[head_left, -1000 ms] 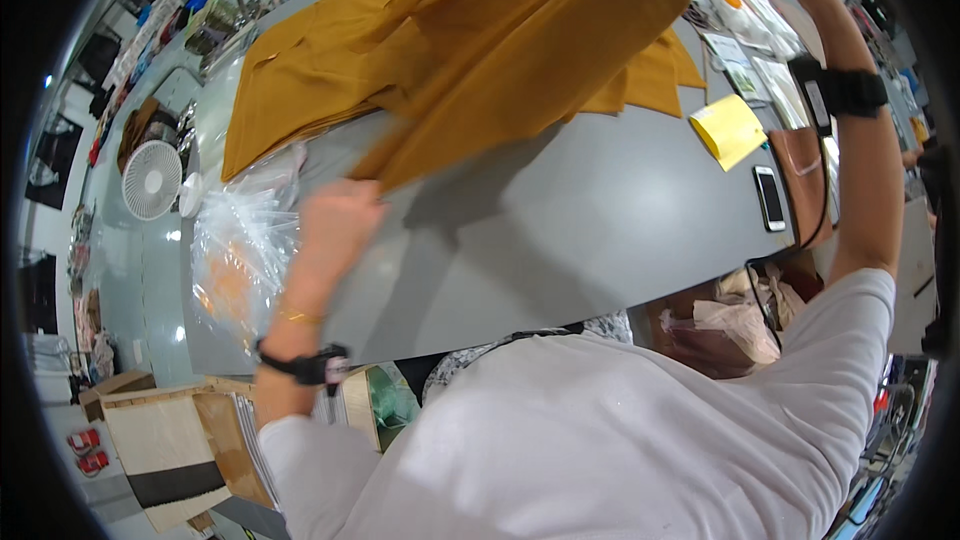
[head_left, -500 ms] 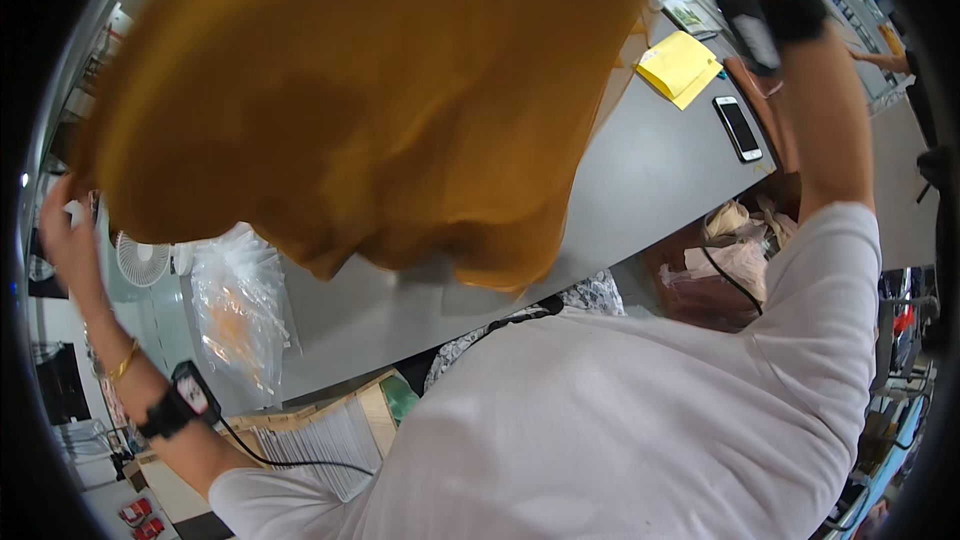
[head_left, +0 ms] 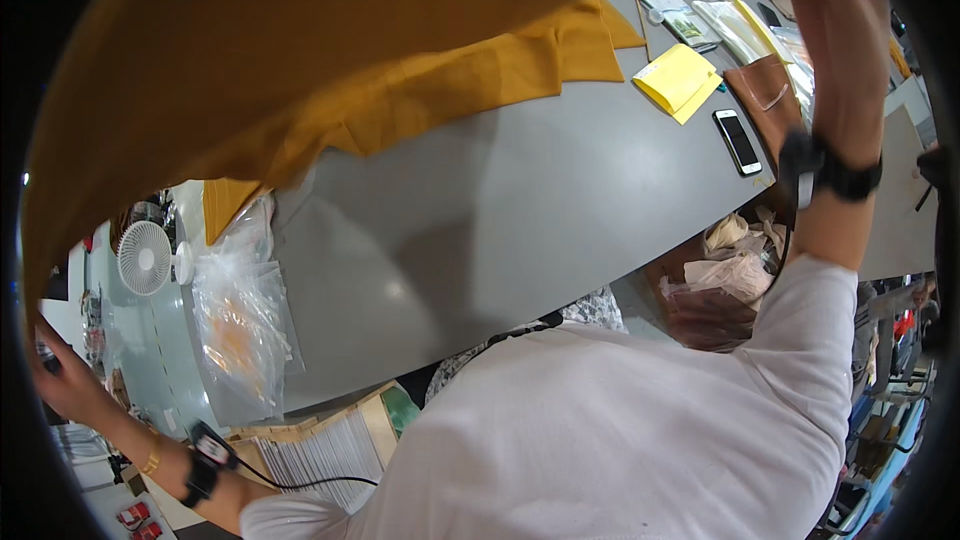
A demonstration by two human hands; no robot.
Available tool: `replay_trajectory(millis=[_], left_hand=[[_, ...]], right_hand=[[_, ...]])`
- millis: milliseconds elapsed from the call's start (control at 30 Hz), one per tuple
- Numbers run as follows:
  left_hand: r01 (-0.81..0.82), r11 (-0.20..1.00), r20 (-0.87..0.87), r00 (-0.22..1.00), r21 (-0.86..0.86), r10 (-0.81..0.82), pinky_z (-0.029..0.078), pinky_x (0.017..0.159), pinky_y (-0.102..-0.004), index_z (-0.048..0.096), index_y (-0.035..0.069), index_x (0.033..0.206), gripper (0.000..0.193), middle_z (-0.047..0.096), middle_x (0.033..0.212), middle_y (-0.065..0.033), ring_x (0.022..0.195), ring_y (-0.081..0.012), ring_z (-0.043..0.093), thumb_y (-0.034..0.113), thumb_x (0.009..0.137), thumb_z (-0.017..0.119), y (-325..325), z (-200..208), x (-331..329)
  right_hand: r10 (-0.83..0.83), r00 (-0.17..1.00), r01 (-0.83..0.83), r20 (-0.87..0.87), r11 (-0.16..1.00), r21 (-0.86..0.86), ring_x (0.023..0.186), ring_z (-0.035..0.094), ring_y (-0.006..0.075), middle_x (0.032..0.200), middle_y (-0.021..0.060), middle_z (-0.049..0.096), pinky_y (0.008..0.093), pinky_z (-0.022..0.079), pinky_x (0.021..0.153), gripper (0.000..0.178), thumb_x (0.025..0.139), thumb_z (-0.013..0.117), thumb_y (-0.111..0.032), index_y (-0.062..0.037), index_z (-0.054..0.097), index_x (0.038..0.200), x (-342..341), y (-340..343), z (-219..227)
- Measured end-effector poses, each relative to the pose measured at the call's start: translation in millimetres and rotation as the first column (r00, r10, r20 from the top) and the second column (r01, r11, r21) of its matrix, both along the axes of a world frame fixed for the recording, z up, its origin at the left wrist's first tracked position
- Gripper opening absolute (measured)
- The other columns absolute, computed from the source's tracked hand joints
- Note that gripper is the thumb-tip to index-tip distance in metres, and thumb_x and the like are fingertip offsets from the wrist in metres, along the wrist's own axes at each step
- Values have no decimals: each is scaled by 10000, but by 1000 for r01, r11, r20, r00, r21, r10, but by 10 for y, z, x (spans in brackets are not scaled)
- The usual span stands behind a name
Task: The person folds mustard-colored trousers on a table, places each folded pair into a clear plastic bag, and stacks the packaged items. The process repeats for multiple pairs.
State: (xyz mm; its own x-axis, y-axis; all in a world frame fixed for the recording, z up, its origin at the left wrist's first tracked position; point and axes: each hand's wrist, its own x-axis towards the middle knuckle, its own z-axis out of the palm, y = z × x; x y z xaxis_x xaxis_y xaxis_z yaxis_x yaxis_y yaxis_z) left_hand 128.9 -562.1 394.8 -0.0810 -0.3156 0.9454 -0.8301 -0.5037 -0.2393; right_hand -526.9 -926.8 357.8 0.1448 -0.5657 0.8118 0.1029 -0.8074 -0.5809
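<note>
The person holds a large mustard-yellow cloth [head_left: 330, 50] up high, spread between both raised arms so that it fills the top and left of the view. The right hand [head_left: 835, 20] is lifted at the upper right, its fingers closed on the cloth's top edge; a black band sits on that wrist. The left hand [head_left: 55, 380] is stretched far out at the lower left rim, beside the cloth's hanging edge. It seems to grip that edge, but the rim of the view is too dark and bent to say whether the fingers are closed.

More of the same yellow fabric [head_left: 520, 65] lies flat on the grey table [head_left: 500, 210] under the lifted cloth. A clear plastic bag [head_left: 240, 330] lies at the table's left end, with a small white fan [head_left: 145, 258] just beyond it. Toward the right end lie a yellow pad [head_left: 678, 80], a phone [head_left: 738, 140] and a brown leather pouch [head_left: 765, 100], the phone just beside the pouch. Below the table's edge sits a bag of crumpled paper [head_left: 720, 280].
</note>
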Motion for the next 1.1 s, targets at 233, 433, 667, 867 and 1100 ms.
replay_trajectory(millis=[233,433,667,867,1100], left_hand=[[11,894,-289,948,447,133,546,967,-415,631,-33,1357,342,660,1345,-205,1199,-350,657,29,1020,632,1067,-1387,-1231],[194,647,-573,686,738,448,524,960,-446,675,-28,1253,288,654,1266,-240,1104,-402,657,54,977,681,1399,-1955,-1667],[589,567,-780,603,576,166,530,889,-407,706,-20,1134,173,702,1065,-179,986,-352,671,29,968,695,-96,-2324,-1603],[845,305,-856,497,440,-141,538,839,-406,709,-14,1079,165,711,1009,-166,947,-364,673,68,937,727,-2039,-2754,-2021],[942,184,-891,326,279,-315,540,896,-417,691,14,1178,270,707,1120,-125,1051,-337,664,113,932,740,-3366,-3222,-2617]], right_hand=[[579,768,-485,-273,805,340,751,624,227,776,60,674,329,469,665,318,717,982,-123,-41,691,816,-104,1022,-1316],[734,625,-293,-267,537,791,798,657,167,848,17,729,331,512,739,205,867,881,-133,-54,712,953,-255,1412,-2137],[416,648,208,-638,710,673,833,668,177,920,103,752,335,534,769,466,944,779,-439,11,756,1066,521,161,-2711],[-331,437,524,-837,849,-62,944,665,328,945,125,736,414,513,807,469,855,825,-523,-69,793,968,1268,-768,-3236],[-314,639,449,-702,894,8,900,625,314,901,70,684,427,479,798,226,815,869,-267,-94,736,874,1399,-864,-3559]])
